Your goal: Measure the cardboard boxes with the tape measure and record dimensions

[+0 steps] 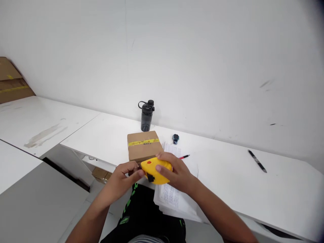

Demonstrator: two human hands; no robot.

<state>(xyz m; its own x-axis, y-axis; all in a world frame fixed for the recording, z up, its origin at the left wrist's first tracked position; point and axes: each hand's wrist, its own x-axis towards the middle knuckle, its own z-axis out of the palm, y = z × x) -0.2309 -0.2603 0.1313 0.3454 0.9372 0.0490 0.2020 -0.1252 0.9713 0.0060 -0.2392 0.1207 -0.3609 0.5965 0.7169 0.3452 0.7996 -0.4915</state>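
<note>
My right hand (177, 170) is wrapped round a yellow rounded object (155, 168) with a red spot and a black patch; its exact kind is unclear. Its thumb lies across the yellow surface. At the object's left end, my left hand (128, 175) is closed in a pinch around something small and dark that I cannot make out. Both hands are in front of a cardboard box (144, 148) with yellow tape, near the desk's front edge. A stack of written papers (174, 199) lies partly under my right hand, and a red and black pen (184, 156) rests on it.
Behind the box stands a dark water bottle (146, 116). A wristwatch (175, 138) lies to its right, and a black pen (257, 161) farther right on the white desk (222, 162). Large cartons (12, 81) are at the far left; the wall borders the desk.
</note>
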